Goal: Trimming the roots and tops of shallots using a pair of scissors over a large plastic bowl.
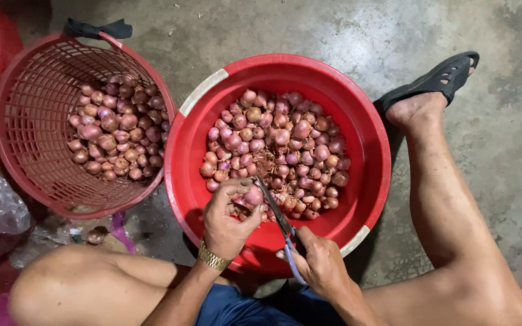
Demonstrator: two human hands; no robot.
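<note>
Low over the basin (188, 130) rim — hands (228, 220) close, shallot (254, 195) against scissors (279, 218)

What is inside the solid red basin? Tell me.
The red basin holds a heap of shallots with loose skins. The lower layers and the bottom under the heap are covered.

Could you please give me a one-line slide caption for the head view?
Left hand holds a shallot over a red basin while the right hand works scissors against it.
</note>
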